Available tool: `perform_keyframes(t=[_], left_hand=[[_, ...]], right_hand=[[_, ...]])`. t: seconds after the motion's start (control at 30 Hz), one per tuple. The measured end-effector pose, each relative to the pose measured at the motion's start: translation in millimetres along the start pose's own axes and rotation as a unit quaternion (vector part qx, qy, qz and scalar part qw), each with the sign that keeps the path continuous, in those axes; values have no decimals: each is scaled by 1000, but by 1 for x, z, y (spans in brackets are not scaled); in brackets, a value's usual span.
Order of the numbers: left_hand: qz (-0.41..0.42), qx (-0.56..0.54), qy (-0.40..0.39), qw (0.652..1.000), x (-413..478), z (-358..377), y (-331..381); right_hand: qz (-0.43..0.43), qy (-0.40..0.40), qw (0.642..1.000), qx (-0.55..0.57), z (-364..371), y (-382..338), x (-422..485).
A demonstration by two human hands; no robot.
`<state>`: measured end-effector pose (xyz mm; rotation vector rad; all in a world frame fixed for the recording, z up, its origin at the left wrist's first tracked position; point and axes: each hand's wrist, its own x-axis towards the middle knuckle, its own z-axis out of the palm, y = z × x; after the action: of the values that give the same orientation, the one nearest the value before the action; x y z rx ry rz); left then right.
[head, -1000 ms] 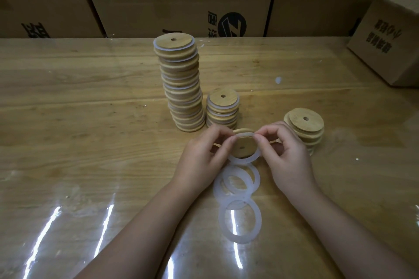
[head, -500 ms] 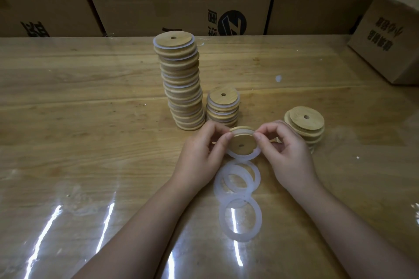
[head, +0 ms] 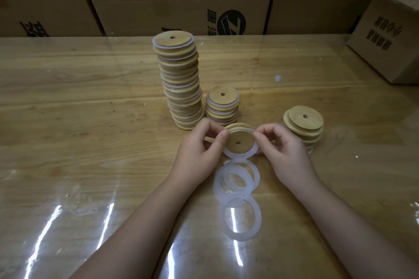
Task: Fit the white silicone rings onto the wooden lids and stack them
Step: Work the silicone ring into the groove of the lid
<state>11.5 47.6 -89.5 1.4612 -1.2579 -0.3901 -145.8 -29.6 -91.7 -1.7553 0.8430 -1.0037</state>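
Three stacks of lids: tall stack (head: 181,84), short stack (head: 222,106), right stack (head: 303,127). One held lid (head: 240,140), one fitted ring (head: 240,154). Three loose rings (head: 240,218) on worktop (head: 90,120).

lid (head: 240,141) sides hidden by fingers (head: 224,136), boxes (head: 179,7) cropped

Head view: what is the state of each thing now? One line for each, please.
held lid: gripped, tilted.
white ring: around held lid.
left hand: pinches held lid's edge.
right hand: pinches held lid's edge.
tall stack: standing, lids ringed.
short stack: standing, lids ringed.
right stack: no rings visible.
loose rings: flat, overlapping.
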Motion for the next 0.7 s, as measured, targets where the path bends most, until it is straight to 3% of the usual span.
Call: perform_keyframes(t=[0.1,0.27,0.7], left_hand=[[-3,-7,7,1000,-1,0,4],[87,-1,-18,996,-1,-1,8],[10,-97,-15,995,2,-4,5]], right_hand=[[-23,-4,999,-21,0,-1,-1],[-97,-24,994,-38,2,-4,-2],[-117,-18,990,-82,4,-5,-5]])
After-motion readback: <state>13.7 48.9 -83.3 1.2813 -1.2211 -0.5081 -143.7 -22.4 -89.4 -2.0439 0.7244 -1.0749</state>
